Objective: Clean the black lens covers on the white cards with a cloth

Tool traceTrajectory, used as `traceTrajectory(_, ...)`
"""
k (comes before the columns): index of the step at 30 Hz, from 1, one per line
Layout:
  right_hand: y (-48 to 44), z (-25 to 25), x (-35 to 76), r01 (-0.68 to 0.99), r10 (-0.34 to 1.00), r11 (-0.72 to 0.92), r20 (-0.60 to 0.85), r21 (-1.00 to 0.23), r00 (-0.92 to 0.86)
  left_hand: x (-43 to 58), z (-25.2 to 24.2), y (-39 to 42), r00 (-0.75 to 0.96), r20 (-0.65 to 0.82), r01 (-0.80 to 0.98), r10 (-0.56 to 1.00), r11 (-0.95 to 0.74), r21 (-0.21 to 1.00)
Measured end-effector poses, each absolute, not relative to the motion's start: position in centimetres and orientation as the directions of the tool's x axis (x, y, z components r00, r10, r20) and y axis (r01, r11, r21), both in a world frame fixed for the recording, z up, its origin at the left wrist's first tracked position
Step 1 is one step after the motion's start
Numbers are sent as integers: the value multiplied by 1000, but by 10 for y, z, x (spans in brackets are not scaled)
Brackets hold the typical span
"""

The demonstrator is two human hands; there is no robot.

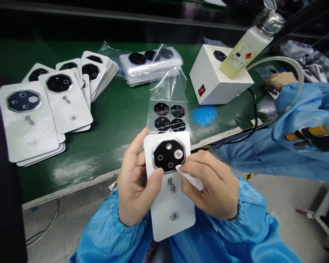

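1. Head view: the left hand has its grip closed on a white panel, near the green counter.
2. Right hand now, grip pinching a white cloth at the black octagon's lower-right edge!
3. Beyond, a clear sheet; more panels left, a bottle on the box right.
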State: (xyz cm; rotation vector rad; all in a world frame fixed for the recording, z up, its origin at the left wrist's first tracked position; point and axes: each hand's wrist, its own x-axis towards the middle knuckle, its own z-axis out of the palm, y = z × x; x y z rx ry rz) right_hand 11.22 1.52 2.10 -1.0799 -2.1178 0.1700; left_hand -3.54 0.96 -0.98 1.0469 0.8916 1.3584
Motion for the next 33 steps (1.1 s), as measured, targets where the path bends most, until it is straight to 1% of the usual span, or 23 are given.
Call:
traceTrajectory(4,16,22,111,654,747,634,547,-413,-378,-35,-13,9,20,171,-158,985,-165,974)
traceTrajectory(7,17,21,110,654,753,632,532,-417,-388,-33,-12,8,4,185,-21,983,-185,983)
traceTrajectory(11,17,17,109,668,757,625,523,-405,-392,-33,-10,6,6,199,77,980,-199,977)
traceTrajectory(14,17,15,109,672,759,623,519,-400,-394,-33,-10,5,-4,241,117,971,-238,964)
traceTrajectory(18,17,14,109,685,764,617,505,-388,-402,-32,-10,3,-31,242,153,970,-234,960)
traceTrajectory(29,20,14,108,720,781,594,472,-358,-409,-34,-11,2,60,220,243,974,-228,943)
traceTrajectory(33,19,15,105,745,783,583,470,-325,-407,-33,-12,2,44,238,269,970,-241,933)
